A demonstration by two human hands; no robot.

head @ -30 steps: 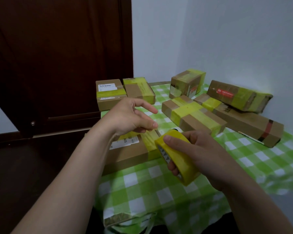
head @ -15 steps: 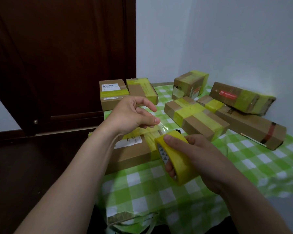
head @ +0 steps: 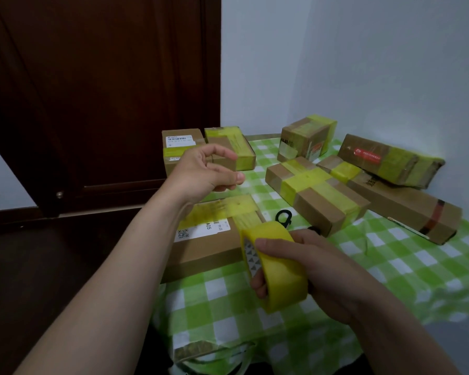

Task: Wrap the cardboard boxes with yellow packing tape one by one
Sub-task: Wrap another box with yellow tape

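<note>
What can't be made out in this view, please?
Head view:
1. Whether the left hand pinches a tape end: film too faint.
2. What the black loop belongs to: roll and right hand cover the rest.
3. Print on the near box label: too small to read.

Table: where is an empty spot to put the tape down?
The biggest bare patch of cloth is on the near right, between the right hand and the long box. A smaller one lies at the near edge, in front of the labelled box, left of the tape. The back is crowded with boxes, and scissors lie in the middle gap.
</note>
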